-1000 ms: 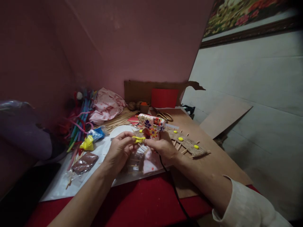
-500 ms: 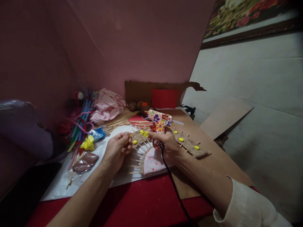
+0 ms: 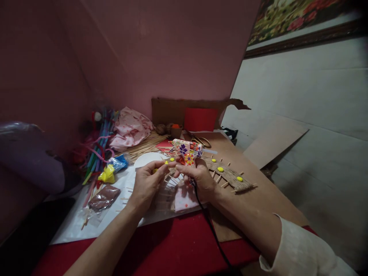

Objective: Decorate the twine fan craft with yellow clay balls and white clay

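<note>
Both hands meet at the middle of the frame, fingertips almost touching over a woven fan [image 3: 227, 174]. The right hand [image 3: 199, 180] is clamped around the grip of a flower-printed glue gun [image 3: 186, 148], whose nozzle points left toward the other hand and whose black cord [image 3: 211, 230] trails down to the lower edge. The left hand [image 3: 146, 182] pinches a small yellow bit [image 3: 155, 170] between thumb and fingertips, just beside the nozzle; what exactly the bit is cannot be made out. Below the hands the fan lies on white paper [image 3: 115, 214] and brown cardboard [image 3: 258, 199]: thin sticks radiate from a pink, dotted centre, twine is woven across them, and yellow dots [image 3: 220, 169] sit along the band to the right. It looks light and rather fragile; the sticks would likely snap or pull loose if bent, so the woven band or the centre seems the safer place to hold, not the stick tips. The yellow bit is tiny and light and needs only a fingertip pinch. The gun is stiff plastic, and its tip is probably hot. At middle left lie pipe cleaners [image 3: 99, 145], pink fabric [image 3: 129, 128] and loose skewers [image 3: 143, 145]; scissors [image 3: 202, 141] rest behind the gun.
</note>
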The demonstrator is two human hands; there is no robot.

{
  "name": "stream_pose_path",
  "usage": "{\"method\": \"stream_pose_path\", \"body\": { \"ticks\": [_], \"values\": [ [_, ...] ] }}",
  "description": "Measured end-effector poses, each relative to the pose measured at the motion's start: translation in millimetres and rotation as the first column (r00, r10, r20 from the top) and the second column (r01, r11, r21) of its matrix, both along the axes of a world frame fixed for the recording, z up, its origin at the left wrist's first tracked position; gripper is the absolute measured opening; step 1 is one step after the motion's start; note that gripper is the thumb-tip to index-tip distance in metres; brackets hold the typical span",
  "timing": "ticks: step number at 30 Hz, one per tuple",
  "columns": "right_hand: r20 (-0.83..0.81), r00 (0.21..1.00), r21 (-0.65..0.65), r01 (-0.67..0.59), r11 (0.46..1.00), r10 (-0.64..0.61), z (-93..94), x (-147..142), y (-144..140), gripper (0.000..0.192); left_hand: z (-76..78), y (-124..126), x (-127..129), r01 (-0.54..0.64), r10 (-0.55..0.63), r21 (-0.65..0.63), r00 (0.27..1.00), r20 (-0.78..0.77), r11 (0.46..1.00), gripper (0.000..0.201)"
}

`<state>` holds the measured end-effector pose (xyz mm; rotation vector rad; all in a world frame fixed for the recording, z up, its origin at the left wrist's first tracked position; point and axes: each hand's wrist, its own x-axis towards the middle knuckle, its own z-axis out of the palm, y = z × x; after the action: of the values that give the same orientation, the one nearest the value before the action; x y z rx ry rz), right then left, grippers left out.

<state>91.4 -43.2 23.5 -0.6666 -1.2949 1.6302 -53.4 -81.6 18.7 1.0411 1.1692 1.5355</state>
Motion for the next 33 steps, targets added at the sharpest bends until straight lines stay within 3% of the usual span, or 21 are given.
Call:
{"method": "stream_pose_path", "body": {
  "ticks": [5,8,14,24,28,33],
  "values": [
    [-0.019,0.993,0.005,0.115,0.993,-0.115,1.7,0,1,0.025,2.9,0,-6,0.071,-0.054,-0.086,0.981,0.186,0.994,0.030],
    [-0.022,0.992,0.006,0.127,0.992,-0.127,2.4,-1,0,0.026,4.0,0,-7,0.086,-0.070,-0.072,0.977,0.201,0.994,0.038],
    [-0.038,0.987,-0.056,0.152,0.987,-0.155,-0.9,-2,2,0.025,0.4,3,-10,0.122,-0.106,-0.079,0.977,0.186,0.989,0.035],
    [-0.039,0.984,-0.061,0.169,0.984,-0.172,-4.4,-3,4,0.030,5.5,3,-15,0.194,-0.157,-0.074,0.926,0.343,0.978,0.031],
    [0.000,0.978,0.005,0.208,0.978,-0.208,-1.7,-4,2,0.028,2.6,4,-15,0.181,-0.139,-0.095,0.930,0.340,0.979,0.028],
    [0.044,0.972,0.095,0.227,0.969,-0.232,-3.0,-4,1,0.026,3.4,1,-14,0.257,-0.222,-0.067,0.918,0.328,0.964,0.030]
  ]
}}
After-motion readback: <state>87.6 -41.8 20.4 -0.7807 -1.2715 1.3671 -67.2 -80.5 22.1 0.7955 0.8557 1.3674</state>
